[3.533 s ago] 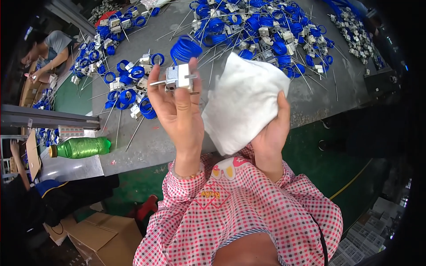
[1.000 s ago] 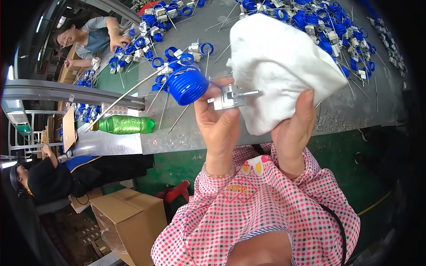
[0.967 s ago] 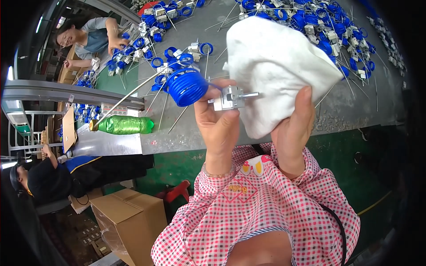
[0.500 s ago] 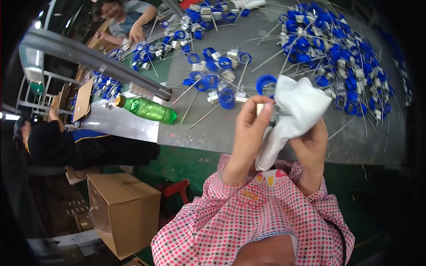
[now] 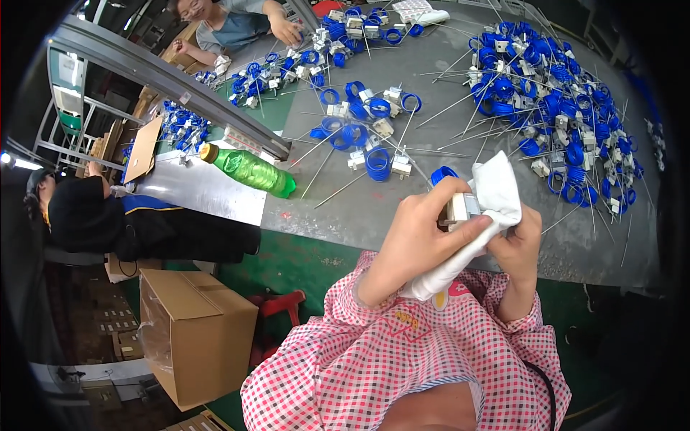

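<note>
In front of my chest, my left hand (image 5: 417,241) is closed around a small white-and-metal boxy part (image 5: 461,208). A blue coil (image 5: 443,174) shows just beyond its fingers and seems to belong to that part. My right hand (image 5: 519,244) grips a white cloth (image 5: 497,192), which is folded up against the part. My left thumb presses on the cloth as well. The lower end of the cloth hangs down past my left wrist. Some of the right fingers are hidden behind the cloth.
A large heap of similar blue-coiled parts (image 5: 568,122) with thin rods covers the table's right side. A smaller group (image 5: 359,126) lies left of my hands, near a green bottle (image 5: 251,171). Cardboard box (image 5: 208,337) stands lower left. Two other people work to the left.
My left hand has come over the part and closed more fully around it, lower and nearer my chest. The cloth has been gathered narrower against the part. The view has shifted slightly.
</note>
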`<act>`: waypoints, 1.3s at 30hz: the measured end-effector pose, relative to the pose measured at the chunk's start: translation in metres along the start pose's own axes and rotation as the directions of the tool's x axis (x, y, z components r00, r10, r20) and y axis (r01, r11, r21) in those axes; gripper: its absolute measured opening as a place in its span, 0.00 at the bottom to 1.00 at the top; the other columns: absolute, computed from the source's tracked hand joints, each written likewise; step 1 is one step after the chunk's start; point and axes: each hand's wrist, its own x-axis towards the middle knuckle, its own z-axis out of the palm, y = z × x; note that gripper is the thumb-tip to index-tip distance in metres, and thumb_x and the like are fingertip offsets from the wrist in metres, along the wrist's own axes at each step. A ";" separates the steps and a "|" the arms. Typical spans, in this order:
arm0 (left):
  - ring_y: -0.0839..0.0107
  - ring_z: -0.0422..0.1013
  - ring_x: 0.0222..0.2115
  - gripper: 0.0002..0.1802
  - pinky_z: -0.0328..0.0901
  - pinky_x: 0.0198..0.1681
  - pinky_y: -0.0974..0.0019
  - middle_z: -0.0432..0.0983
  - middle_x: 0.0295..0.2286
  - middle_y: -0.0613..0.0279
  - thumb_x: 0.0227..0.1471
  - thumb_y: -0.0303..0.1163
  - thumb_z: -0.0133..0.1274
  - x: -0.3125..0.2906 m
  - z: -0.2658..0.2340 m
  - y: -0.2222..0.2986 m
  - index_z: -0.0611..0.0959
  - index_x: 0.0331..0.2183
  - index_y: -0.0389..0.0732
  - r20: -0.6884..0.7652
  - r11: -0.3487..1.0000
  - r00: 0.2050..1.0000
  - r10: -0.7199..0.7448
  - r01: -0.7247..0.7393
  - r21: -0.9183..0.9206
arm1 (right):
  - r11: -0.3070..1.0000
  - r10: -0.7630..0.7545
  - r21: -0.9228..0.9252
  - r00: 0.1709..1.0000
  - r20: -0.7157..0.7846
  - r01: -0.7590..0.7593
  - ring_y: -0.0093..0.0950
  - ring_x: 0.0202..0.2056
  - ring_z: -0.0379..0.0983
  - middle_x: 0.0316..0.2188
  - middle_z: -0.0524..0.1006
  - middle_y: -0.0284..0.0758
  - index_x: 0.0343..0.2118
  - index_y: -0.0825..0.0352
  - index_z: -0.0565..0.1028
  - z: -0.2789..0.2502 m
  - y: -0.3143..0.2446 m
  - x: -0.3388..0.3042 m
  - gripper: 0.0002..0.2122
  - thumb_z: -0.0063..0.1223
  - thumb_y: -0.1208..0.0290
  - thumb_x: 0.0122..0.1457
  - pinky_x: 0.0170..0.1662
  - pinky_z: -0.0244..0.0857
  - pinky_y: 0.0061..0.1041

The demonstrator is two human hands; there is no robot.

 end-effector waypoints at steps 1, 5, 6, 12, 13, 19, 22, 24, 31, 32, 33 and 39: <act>0.80 0.68 0.20 0.14 0.62 0.22 0.76 0.71 0.17 0.62 0.38 0.29 0.55 -0.002 0.000 0.000 0.72 0.30 0.36 0.005 0.999 0.999 0.044 -0.044 -0.006 | 0.997 0.027 0.066 0.999 -0.020 -0.025 0.27 0.18 0.69 0.18 0.71 0.37 0.27 0.73 0.70 0.000 0.000 -0.003 0.12 0.53 0.76 0.36 0.21 0.60 0.21; 0.72 0.69 0.14 0.17 0.60 0.15 0.73 0.69 0.13 0.56 0.35 0.36 0.58 0.001 0.002 0.002 0.74 0.26 0.36 -0.125 0.995 0.988 0.087 -0.081 0.053 | 0.999 0.035 0.036 0.999 -0.040 -0.034 0.27 0.19 0.70 0.18 0.71 0.37 0.26 0.71 0.71 0.001 0.001 -0.006 0.10 0.54 0.76 0.36 0.22 0.61 0.21; 0.74 0.68 0.13 0.16 0.60 0.15 0.73 0.69 0.12 0.57 0.35 0.36 0.58 -0.001 0.002 0.003 0.74 0.26 0.36 -0.141 0.998 0.989 0.045 -0.037 0.059 | 1.000 -0.027 -0.007 0.999 -0.020 0.027 0.28 0.19 0.70 0.18 0.71 0.38 0.26 0.71 0.71 -0.001 -0.001 -0.004 0.11 0.54 0.76 0.36 0.22 0.61 0.21; 0.86 0.54 0.08 0.13 0.48 0.10 0.78 0.61 0.07 0.67 0.35 0.33 0.58 -0.004 0.001 0.005 0.75 0.23 0.35 -0.206 0.999 0.978 -0.017 0.024 0.030 | 0.992 -0.084 0.092 0.994 -0.076 0.091 0.29 0.19 0.70 0.18 0.71 0.38 0.28 0.72 0.70 0.001 -0.001 0.000 0.13 0.52 0.79 0.34 0.21 0.61 0.22; 0.86 0.53 0.08 0.13 0.47 0.10 0.78 0.60 0.06 0.68 0.36 0.33 0.58 -0.004 0.003 0.007 0.75 0.23 0.35 -0.209 0.999 0.977 -0.030 0.036 0.025 | 0.991 -0.069 0.107 0.992 -0.108 0.081 0.29 0.18 0.69 0.18 0.71 0.38 0.28 0.72 0.70 0.002 0.001 -0.003 0.13 0.52 0.79 0.34 0.21 0.61 0.22; 0.86 0.58 0.12 0.09 0.51 0.13 0.80 0.66 0.12 0.67 0.42 0.30 0.51 -0.009 0.001 0.014 0.75 0.23 0.33 -0.326 0.995 0.943 -0.059 0.029 -0.096 | 0.997 0.078 0.017 0.868 -0.491 -0.079 0.23 0.21 0.71 0.21 0.74 0.36 0.26 0.72 0.70 -0.014 0.020 -0.018 0.07 0.50 0.79 0.40 0.23 0.63 0.19; 0.87 0.56 0.12 0.11 0.47 0.12 0.81 0.64 0.12 0.71 0.47 0.32 0.46 -0.013 -0.014 0.024 0.74 0.22 0.34 -0.386 0.975 0.910 -0.151 0.073 -0.211 | 0.924 0.278 0.380 0.751 -0.599 -0.039 0.23 0.29 0.70 0.29 0.73 0.36 0.32 0.74 0.68 -0.034 0.031 -0.023 0.09 0.47 0.82 0.44 0.32 0.64 0.19; 0.87 0.54 0.11 0.11 0.46 0.12 0.81 0.62 0.12 0.72 0.48 0.33 0.46 -0.012 -0.012 0.028 0.74 0.22 0.34 -0.384 0.967 0.906 -0.177 0.088 -0.239 | 0.940 0.198 0.342 0.801 -0.565 0.009 0.22 0.30 0.69 0.28 0.73 0.36 0.31 0.74 0.68 -0.025 0.033 -0.026 0.10 0.45 0.84 0.43 0.32 0.63 0.18; 0.87 0.54 0.12 0.13 0.45 0.13 0.80 0.62 0.11 0.72 0.47 0.35 0.47 -0.008 -0.004 0.021 0.74 0.21 0.34 -0.256 0.967 0.949 -0.185 0.130 -0.218 | 0.882 0.208 0.469 0.931 -0.300 -0.045 0.19 0.30 0.68 0.28 0.72 0.34 0.32 0.74 0.68 0.004 0.016 -0.021 0.11 0.43 0.84 0.42 0.31 0.62 0.16; 0.87 0.55 0.13 0.13 0.45 0.14 0.81 0.63 0.12 0.72 0.47 0.35 0.47 -0.007 -0.004 0.020 0.74 0.21 0.34 -0.246 0.973 0.952 -0.182 0.140 -0.182 | 0.854 0.209 0.515 0.953 -0.220 -0.068 0.19 0.30 0.68 0.28 0.72 0.34 0.33 0.74 0.68 0.006 0.013 -0.019 0.11 0.44 0.84 0.42 0.31 0.62 0.16; 0.87 0.56 0.13 0.13 0.46 0.14 0.81 0.63 0.12 0.71 0.46 0.35 0.48 -0.006 -0.003 0.019 0.74 0.21 0.34 -0.236 0.978 0.955 -0.180 0.149 -0.146 | 0.855 0.210 0.514 0.953 -0.220 -0.070 0.19 0.30 0.68 0.28 0.72 0.34 0.33 0.74 0.68 0.009 0.008 -0.015 0.11 0.44 0.84 0.42 0.31 0.62 0.16; 0.86 0.57 0.11 0.10 0.48 0.13 0.80 0.64 0.10 0.69 0.44 0.32 0.50 -0.004 0.002 0.013 0.74 0.21 0.34 -0.245 0.991 0.962 -0.123 0.106 -0.081 | 0.911 0.125 0.409 0.983 -0.138 -0.058 0.20 0.24 0.69 0.24 0.72 0.32 0.32 0.71 0.69 0.021 -0.004 -0.003 0.15 0.54 0.77 0.37 0.26 0.63 0.18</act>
